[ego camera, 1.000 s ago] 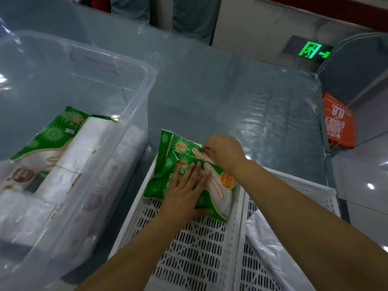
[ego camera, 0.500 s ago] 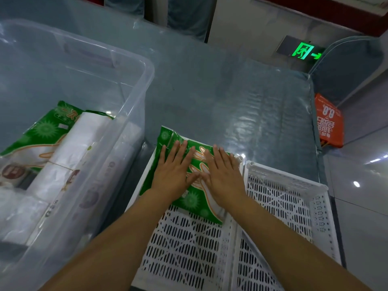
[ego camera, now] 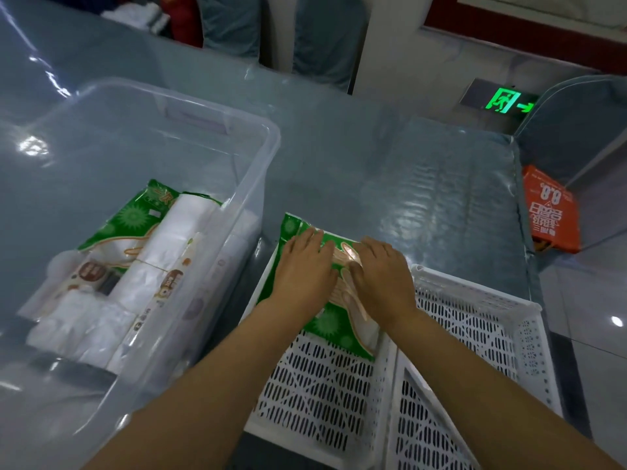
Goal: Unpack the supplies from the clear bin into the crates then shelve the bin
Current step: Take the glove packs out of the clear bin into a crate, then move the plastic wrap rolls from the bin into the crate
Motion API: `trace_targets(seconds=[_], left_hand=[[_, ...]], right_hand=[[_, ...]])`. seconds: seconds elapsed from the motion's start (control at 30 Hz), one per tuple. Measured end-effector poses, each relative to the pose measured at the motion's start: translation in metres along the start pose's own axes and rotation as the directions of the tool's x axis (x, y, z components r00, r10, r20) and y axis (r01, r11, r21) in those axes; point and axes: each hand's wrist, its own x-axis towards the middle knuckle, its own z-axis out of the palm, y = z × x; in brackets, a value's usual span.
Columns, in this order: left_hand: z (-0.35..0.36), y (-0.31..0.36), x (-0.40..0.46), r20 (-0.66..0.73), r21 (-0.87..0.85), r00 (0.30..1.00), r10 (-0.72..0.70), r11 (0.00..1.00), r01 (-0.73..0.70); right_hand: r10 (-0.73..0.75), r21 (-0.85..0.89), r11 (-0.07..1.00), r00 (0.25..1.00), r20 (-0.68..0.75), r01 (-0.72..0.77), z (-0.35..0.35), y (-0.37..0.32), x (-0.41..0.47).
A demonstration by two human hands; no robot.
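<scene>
A green packet of gloves [ego camera: 325, 322] lies at the far end of the left white slotted crate [ego camera: 315, 391]. My left hand [ego camera: 302, 266] and my right hand [ego camera: 383, 276] both rest flat on top of it, fingers spread, palms down. A second white crate [ego camera: 475, 337] stands right beside the first. The clear bin [ego camera: 217, 252] stands to the left of the crates. It holds another green packet [ego camera: 132, 215] and several white wrapped rolls [ego camera: 169, 239].
Everything stands on a table under a glossy blue-grey cover [ego camera: 390, 171]. An orange box [ego camera: 549, 212] sits beyond the table's right edge. Covered chairs [ego camera: 325, 39] stand at the far side, and a green exit sign [ego camera: 502, 101] glows low on the wall.
My right hand has gone from gripping the packet's far corner to lying flat beside the left hand. The packet has been pressed down flatter in the crate.
</scene>
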Motion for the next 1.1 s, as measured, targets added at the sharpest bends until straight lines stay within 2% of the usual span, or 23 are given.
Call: trace_targets(seconds=[0.1, 0.23, 0.37, 0.47, 0.57, 0.63, 0.73, 0.8, 0.87, 0.97, 1.03, 1.1], left_hand=[[-0.054, 0.007, -0.014, -0.106, 0.029, 0.992, 0.074, 0.997, -0.071], [-0.125, -0.006, -0.042, -0.122, 0.146, 0.985, 0.12, 0.984, -0.102], [-0.176, -0.056, -0.068, -0.149, 0.177, 0.984, 0.095, 0.982, -0.068], [-0.202, -0.116, -0.08, -0.116, 0.141, 0.993, -0.013, 0.989, 0.03], [-0.213, -0.18, -0.09, -0.074, 0.132, 0.988, -0.137, 0.98, 0.146], [-0.217, -0.217, -0.096, -0.019, 0.138, 0.985, -0.174, 0.975, 0.175], [-0.223, -0.269, -0.104, 0.067, 0.156, 0.988, -0.14, 0.979, 0.128], [-0.23, -0.3, -0.106, 0.102, 0.168, 0.99, -0.093, 0.983, 0.075], [-0.235, -0.326, -0.106, 0.142, 0.18, 0.989, -0.04, 0.983, 0.013], [-0.236, -0.35, -0.106, 0.204, 0.203, 0.976, 0.077, 0.972, -0.119], [-0.232, -0.356, -0.107, 0.238, 0.207, 0.955, 0.178, 0.951, -0.228], [-0.227, -0.36, -0.107, 0.229, 0.203, 0.935, 0.269, 0.927, -0.317]], right_hand=[[-0.082, 0.076, 0.992, 0.98, -0.181, 0.097, -0.035, -0.026, 0.013], [-0.167, 0.112, 0.97, 0.925, -0.34, 0.216, -0.074, -0.07, 0.03], [-0.234, 0.14, 0.942, 0.896, -0.379, 0.305, -0.098, -0.121, 0.044], [-0.291, 0.153, 0.918, 0.884, -0.365, 0.365, -0.103, -0.159, 0.054], [-0.352, 0.193, 0.893, 0.898, -0.265, 0.407, -0.098, -0.198, 0.07], [-0.357, 0.222, 0.896, 0.922, -0.154, 0.384, -0.09, -0.225, 0.082], [-0.351, 0.261, 0.907, 0.936, 0.039, 0.329, -0.071, -0.265, 0.108], [-0.352, 0.231, 0.922, 0.92, 0.172, 0.31, -0.051, -0.287, 0.128], [-0.301, 0.116, 0.954, 0.876, 0.378, 0.277, -0.026, -0.302, 0.148], [-0.121, -0.104, 0.96, 0.718, 0.686, 0.261, 0.009, -0.309, 0.165], [-0.013, -0.213, 0.938, 0.64, 0.768, 0.275, 0.023, -0.305, 0.17], [0.091, -0.278, 0.936, 0.617, 0.782, 0.215, 0.03, -0.297, 0.17]])
